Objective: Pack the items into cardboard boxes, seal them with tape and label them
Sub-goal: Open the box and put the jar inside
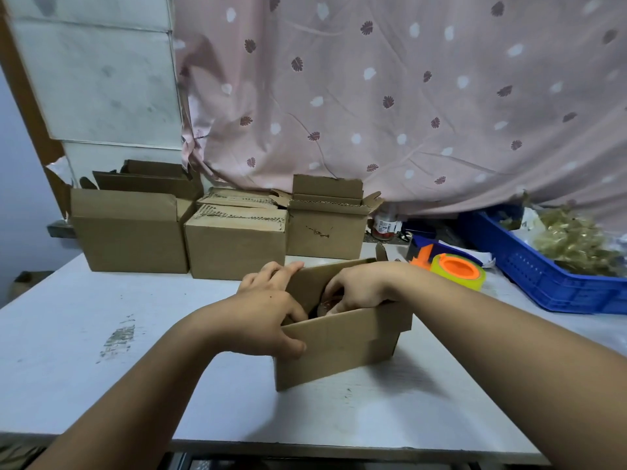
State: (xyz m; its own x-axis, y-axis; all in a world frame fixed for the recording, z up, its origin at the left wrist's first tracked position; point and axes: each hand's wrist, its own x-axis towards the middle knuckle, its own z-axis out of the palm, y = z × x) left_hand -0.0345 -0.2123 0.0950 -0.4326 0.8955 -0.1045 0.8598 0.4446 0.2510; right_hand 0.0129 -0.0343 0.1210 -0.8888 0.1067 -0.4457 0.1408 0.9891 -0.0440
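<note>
Several boxes (234,242) crowd a white table (84,317), pink curtain (407,96) behind

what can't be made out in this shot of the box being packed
1. The item in the box: head view, mostly hidden by the right hand and the flaps; whether the hand grips it is unclear.
2. The jar label: head view, too small and blurred.
3. The crate contents: head view, blurred and cut off by the right edge.
4. The back boxes contents: head view, hidden by their walls.
</note>
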